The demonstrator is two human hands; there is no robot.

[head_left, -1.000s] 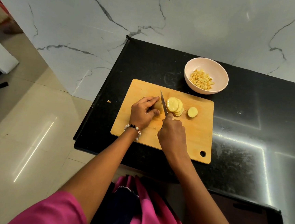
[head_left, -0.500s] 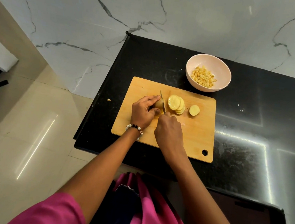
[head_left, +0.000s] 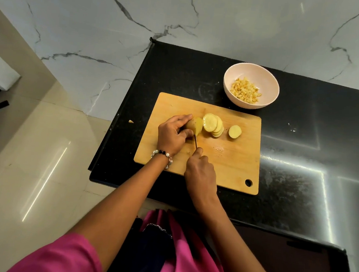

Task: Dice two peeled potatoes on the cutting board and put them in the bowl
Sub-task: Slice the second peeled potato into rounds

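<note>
Left hand curled round the uncut end of the potato, pinning it to the cutting board; right hand wrapped round a knife, blade down through the potato just beside the left fingertips. Best done, probably, with fingertips tucked back from the edge, blade kept upright, slices kept even, since the remaining stub looks short and likely to roll. Just right of the cut, a leaning stack of round slices, then a single end piece lying apart; all yet to be cut into cubes. Beyond the board's far right corner, a pale bowl already holding diced potato. Underneath, a glossy black counter with bright streaks of reflected light, a small scrap near its left edge. Behind, a white marble-veined wall; to the left, pale floor tiles.
</note>
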